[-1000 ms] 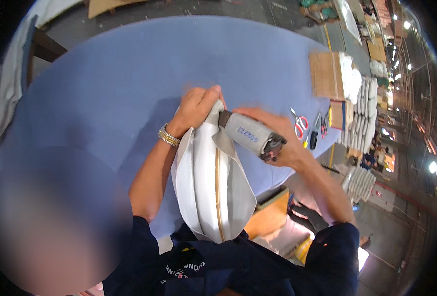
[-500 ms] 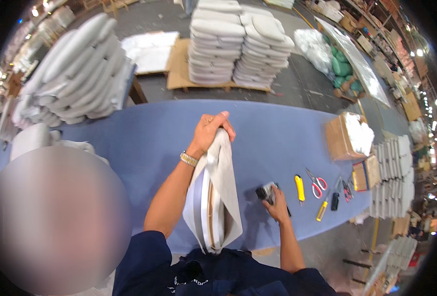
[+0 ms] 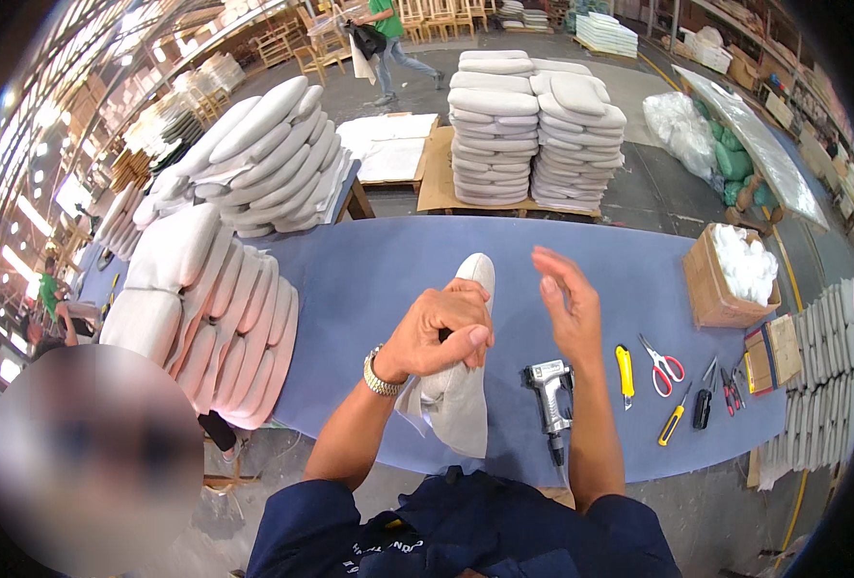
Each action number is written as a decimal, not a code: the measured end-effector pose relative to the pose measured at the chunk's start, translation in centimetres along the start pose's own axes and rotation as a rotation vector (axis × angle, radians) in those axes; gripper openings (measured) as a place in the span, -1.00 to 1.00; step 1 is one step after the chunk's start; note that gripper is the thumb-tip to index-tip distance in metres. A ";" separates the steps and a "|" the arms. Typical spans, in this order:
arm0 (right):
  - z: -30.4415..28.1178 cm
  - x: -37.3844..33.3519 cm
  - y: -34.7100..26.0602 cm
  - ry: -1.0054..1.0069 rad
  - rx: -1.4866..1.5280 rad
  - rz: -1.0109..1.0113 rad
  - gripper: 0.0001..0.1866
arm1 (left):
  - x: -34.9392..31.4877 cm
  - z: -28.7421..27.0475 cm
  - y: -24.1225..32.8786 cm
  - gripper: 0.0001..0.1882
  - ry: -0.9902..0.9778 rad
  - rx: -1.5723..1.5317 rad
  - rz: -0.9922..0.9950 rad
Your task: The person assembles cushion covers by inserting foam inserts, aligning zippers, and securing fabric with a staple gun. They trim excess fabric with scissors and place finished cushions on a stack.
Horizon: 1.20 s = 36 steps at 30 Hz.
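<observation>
My left hand [image 3: 444, 329], with a metal watch on its wrist, is wrapped round a light grey fabric-covered seat cushion [image 3: 461, 409] held on edge over the blue table. Its loose fabric hangs down toward me, and the fingers partly hide the cushion. Raised just right of it, my right hand [image 3: 573, 306] is empty, its fingers stretched out. A silver and black staple gun [image 3: 549, 395] lies on the table beside my right forearm.
On the blue table [image 3: 340, 299] at right lie a yellow knife [image 3: 625, 376], red-handled scissors [image 3: 663, 366], screwdrivers [image 3: 674, 424], pliers [image 3: 732, 390] and a carton of white stuffing [image 3: 721, 294]. Cushion stacks [image 3: 205, 313] stand left and beyond [image 3: 493, 135]. A person [image 3: 388, 43] walks past in back.
My right hand has let go of the staple gun and risen beside the cushion. The cushion is turned and tipped, and my left hand now wraps round it. The view has shifted left and up.
</observation>
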State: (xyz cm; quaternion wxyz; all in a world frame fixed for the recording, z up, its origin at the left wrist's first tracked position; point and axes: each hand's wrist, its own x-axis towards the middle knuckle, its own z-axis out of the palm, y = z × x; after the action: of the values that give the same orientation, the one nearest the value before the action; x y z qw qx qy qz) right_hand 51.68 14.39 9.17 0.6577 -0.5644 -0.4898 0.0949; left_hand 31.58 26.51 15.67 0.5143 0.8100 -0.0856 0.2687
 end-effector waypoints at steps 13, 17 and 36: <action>11.6 3.7 -2.2 -0.371 0.015 -0.121 -0.42 | -4.8 4.3 7.2 -0.38 0.538 0.738 -0.349; 11.7 4.7 -0.9 -0.520 0.279 0.164 -0.23 | -5.7 5.6 7.1 -0.20 0.625 0.896 -0.635; 11.5 -7.0 6.9 -0.199 0.190 0.140 -0.49 | -15.1 -0.1 7.9 -0.25 0.405 0.663 -0.757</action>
State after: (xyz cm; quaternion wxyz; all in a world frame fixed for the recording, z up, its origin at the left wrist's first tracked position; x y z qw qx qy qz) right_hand 42.45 19.51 -1.71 0.6481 -0.5203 -0.5008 0.2418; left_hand 15.53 20.88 14.05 0.2980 0.8350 0.4025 0.2278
